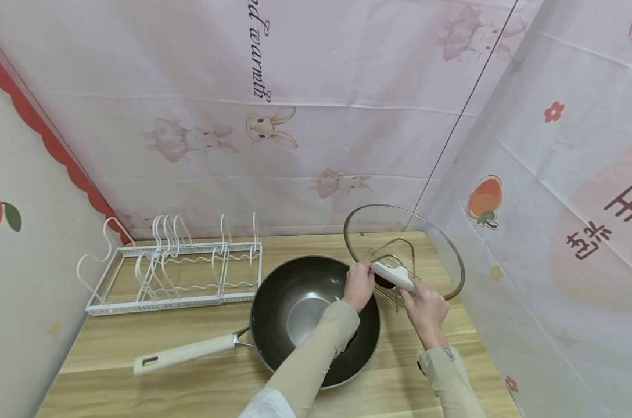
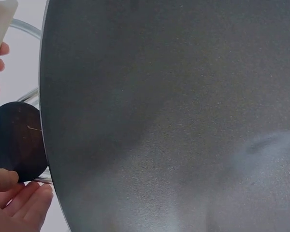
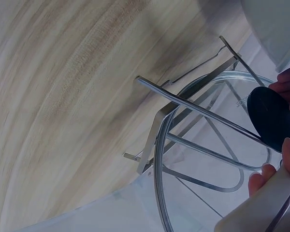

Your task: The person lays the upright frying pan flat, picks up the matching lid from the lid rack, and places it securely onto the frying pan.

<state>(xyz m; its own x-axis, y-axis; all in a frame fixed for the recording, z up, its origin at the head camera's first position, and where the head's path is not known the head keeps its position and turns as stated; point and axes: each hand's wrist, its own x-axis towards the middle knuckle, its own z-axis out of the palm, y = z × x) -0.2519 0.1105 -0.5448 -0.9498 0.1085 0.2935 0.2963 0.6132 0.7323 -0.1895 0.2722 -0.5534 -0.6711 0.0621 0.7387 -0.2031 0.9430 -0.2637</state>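
A glass lid (image 1: 431, 244) stands upright in a metal wire stand (image 1: 399, 247) at the back right of the wooden table. Its cream handle (image 1: 393, 274) sits on a black disc (image 2: 17, 140). My left hand (image 1: 365, 273) reaches over the wok and grips the handle's left end. My right hand (image 1: 411, 294) holds the handle's right end from below. The right wrist view shows the lid's rim (image 3: 159, 159), the stand's bars (image 3: 198, 108), the black disc (image 3: 273, 116) and fingertips (image 3: 261, 181) on the handle (image 3: 258, 210). A dark wok (image 1: 305, 307) lies under my left forearm.
The wok's cream handle (image 1: 185, 352) points to the front left. A white wire rack (image 1: 175, 273) lies at the back left of the table (image 1: 190, 383). Cloth-covered walls close in behind and on the right, near the lid.
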